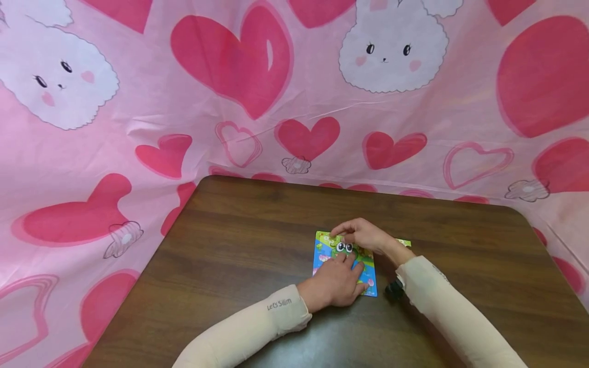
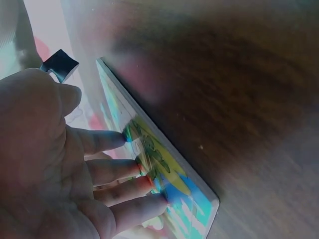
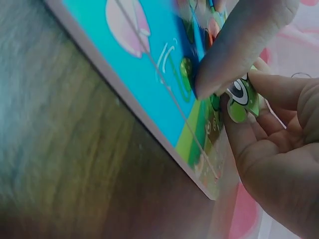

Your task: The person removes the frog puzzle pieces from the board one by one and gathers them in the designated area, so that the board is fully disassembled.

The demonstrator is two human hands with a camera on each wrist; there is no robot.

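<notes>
A colorful puzzle board [image 1: 318, 258] with a green frog picture lies on the table under both hands. My left hand [image 1: 338, 281] reaches over its lower part, and its spread fingertips touch the picture in the left wrist view. Over the upper part, my right hand [image 1: 368, 236] bends down toward the frog's face. In the right wrist view, its fingers pinch a green puzzle piece [image 3: 239, 94] with a big black-and-white eye, tilted up from the board. The fingers partly cover the frog.
A small yellow-green printed piece [image 1: 405, 243] shows behind the right wrist. Under the right sleeve is a small black object [image 1: 394, 290]. The brown wooden table [image 1: 239, 245] meets pink curtains [image 1: 317, 97] with hearts and rabbits at the back and left.
</notes>
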